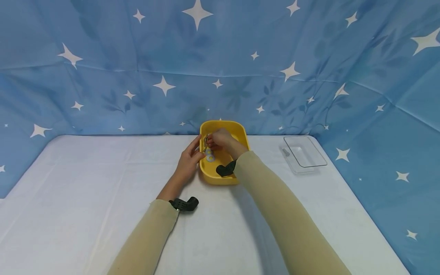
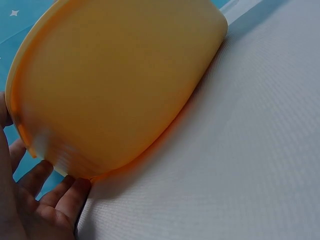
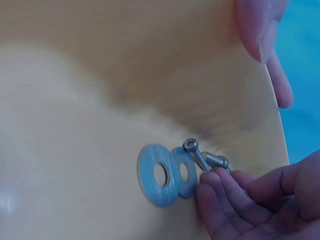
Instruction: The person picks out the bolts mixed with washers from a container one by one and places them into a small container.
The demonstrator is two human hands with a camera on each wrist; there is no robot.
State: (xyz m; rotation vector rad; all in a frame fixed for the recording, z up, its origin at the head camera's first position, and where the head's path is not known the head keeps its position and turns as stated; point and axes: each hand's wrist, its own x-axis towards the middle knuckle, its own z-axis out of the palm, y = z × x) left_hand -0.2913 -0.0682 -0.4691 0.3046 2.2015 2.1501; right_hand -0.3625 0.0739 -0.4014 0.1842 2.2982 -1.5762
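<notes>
**A:** Beige sleeves in front, both arms reaching out over the white surface (image 1: 86,172). Left hand (image 1: 188,162) sits against the outer left wall of the yellow tub (image 1: 240,131), fingers (image 2: 47,200) fairly straight and flat on the plastic, not wrapped round it. Bracing only.

**B:** Right one?

**A:** Right hand (image 1: 220,140) is down inside the tub. Fingers (image 3: 225,200) bunched and curled onto two small bolts (image 3: 202,160), which lie against two steel washers (image 3: 167,175) on the tub floor. Washers overlap, the big one on top of the small one's edge.

**B:** Bolts lifted yet?

**A:** Can't tell. Fingertips touch them; they look to be resting on the floor.

**B:** Advice for the pick?

**A:** I'd pinch one bolt at the shank, not rake both. Lift straight so the head doesn't drag the washers. Keep the left hand pushing on the wall, since that tub looks light and could slide.

**B:** Anything further out?

**A:** Clear tray (image 1: 304,152) well off to the right, one screw (image 1: 285,152) at its left edge. Blue star cloth (image 1: 220,57) behind.
</notes>
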